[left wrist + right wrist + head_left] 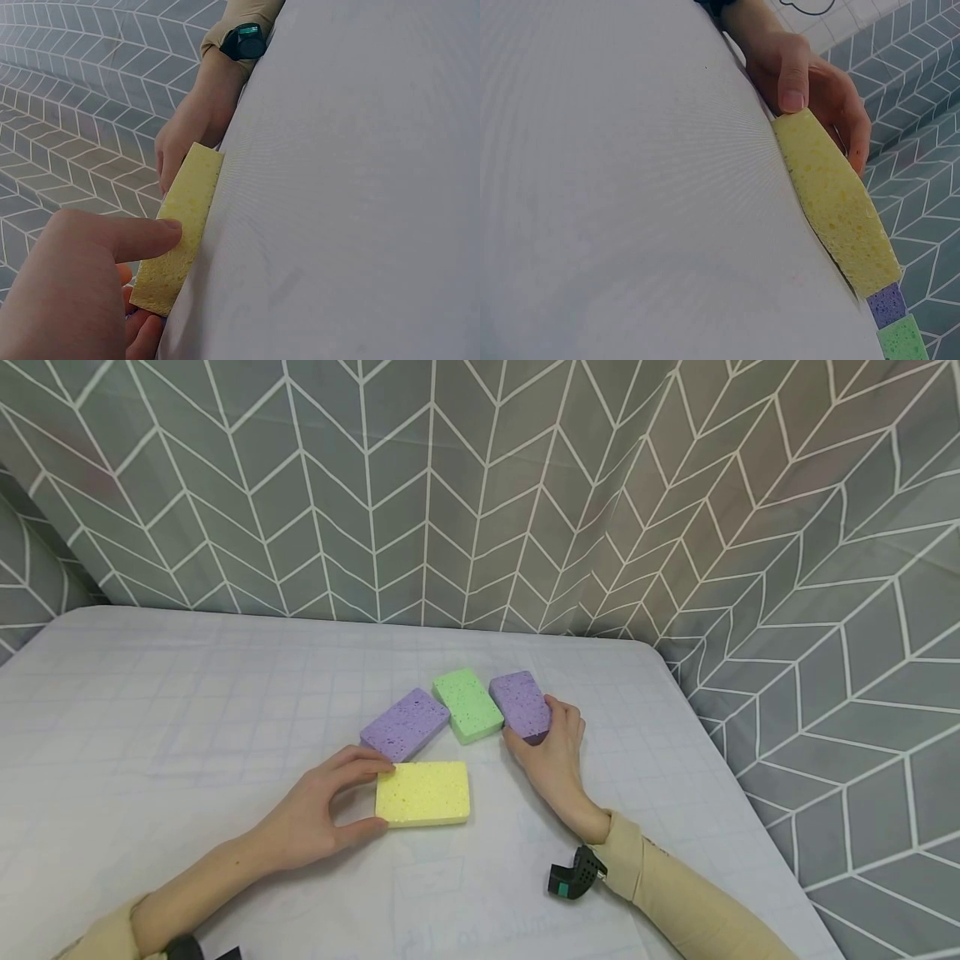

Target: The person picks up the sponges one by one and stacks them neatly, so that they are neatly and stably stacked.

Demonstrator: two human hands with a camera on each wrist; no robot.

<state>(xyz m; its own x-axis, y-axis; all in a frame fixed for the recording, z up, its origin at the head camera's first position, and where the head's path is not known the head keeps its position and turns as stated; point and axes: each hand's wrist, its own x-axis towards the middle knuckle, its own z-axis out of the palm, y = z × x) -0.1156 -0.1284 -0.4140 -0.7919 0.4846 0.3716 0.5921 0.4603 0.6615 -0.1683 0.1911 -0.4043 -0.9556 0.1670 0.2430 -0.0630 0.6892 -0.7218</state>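
Note:
Four-sided sponges lie on the white-covered table. My left hand [318, 814] holds the left end of a yellow sponge [422, 794] between thumb and fingers; in the left wrist view the thumb [154, 236] presses along its side. At the right, my right hand [553, 752] grips a purple sponge [520, 703], thumb at its near left corner and fingers round its right side. Between the hands, a green sponge [468, 705] lies tilted, with another purple sponge [406, 724] left of it, just behind the yellow one. The right wrist view does not show the right hand.
The white table cover [187, 710] has a faint grid showing through. A grey curtain [390, 485] with white chevron lines hangs behind the table and along its right side. A black wrist device [576, 872] sits at the right cuff.

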